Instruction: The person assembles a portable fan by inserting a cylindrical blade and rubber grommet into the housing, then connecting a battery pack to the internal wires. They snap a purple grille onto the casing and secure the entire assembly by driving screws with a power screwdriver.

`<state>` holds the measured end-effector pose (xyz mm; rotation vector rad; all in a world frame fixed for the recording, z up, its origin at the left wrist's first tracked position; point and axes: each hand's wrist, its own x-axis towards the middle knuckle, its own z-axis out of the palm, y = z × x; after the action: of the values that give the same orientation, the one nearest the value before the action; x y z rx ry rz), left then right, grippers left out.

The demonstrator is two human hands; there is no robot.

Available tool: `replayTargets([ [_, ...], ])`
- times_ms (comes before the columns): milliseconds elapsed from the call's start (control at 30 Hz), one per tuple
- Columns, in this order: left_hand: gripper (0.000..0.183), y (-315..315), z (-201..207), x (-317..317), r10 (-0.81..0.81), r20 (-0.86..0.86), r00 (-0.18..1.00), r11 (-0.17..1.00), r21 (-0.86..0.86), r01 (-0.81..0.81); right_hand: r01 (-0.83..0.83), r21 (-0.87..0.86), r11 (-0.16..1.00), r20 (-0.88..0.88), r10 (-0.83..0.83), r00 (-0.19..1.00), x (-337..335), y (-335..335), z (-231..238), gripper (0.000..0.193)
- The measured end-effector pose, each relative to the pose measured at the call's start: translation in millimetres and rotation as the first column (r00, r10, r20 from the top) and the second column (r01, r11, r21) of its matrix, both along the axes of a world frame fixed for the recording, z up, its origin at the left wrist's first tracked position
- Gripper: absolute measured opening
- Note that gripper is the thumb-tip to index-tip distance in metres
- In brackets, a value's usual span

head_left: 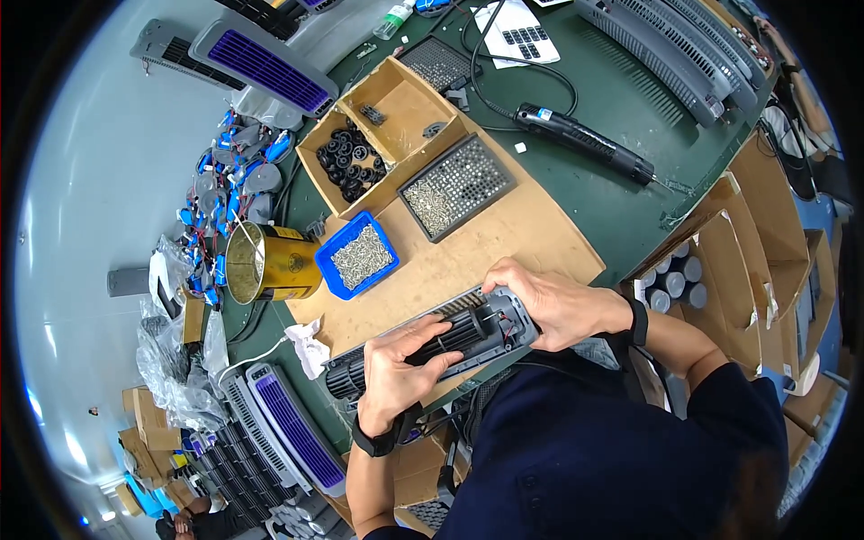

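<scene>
Black roller [463,333] lies in grey housing [516,329] — left hand [397,366], thumb apart, holds roller — right hand's [556,307] fingers clasp housing

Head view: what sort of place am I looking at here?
Most likely a small-appliance assembly workshop: a black cylindrical electric screwdriver lies on the green workbench, a blue plastic tray holds small silvery screws, and vented grey plastic housings line the far right.

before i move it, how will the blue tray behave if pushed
The blue tray would probably slide rather than tip, being wide and low. It may feel heavy for its size, given the heap of small metal parts inside. Those look loose, so a jerk could spill some.
</scene>
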<state>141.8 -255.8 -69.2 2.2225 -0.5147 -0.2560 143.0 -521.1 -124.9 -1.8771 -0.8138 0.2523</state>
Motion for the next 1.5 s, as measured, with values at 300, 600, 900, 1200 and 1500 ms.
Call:
replayTargets([
  [300,0.036,-13,5,5,-0.007,-0.089,0.996,0.999,0.052,0.012,0.043,0.002,0.999,0.030,-0.043,0.999,-2,1,-3,0.083],
  [600,0.030,-19,0,-9,-0.128,0.243,0.962,0.989,0.104,0.106,0.090,-0.008,0.996,0.003,-0.090,0.996,-7,4,-7,0.081],
  [900,0.015,63,-5,-50,0.624,0.685,0.375,0.434,0.096,-0.896,0.145,0.299,0.943,-0.480,0.017,0.877,7,-3,2,0.058],
  [1200,0.029,68,-26,-44,0.851,0.321,0.416,0.460,-0.073,-0.885,0.318,0.411,0.854,-0.452,-0.112,0.885,17,37,-5,0.039],
  [1500,0.029,67,-27,-38,0.839,0.290,0.461,0.497,-0.064,-0.865,0.317,0.361,0.877,-0.353,-0.186,0.917,19,35,-5,0.036],
])
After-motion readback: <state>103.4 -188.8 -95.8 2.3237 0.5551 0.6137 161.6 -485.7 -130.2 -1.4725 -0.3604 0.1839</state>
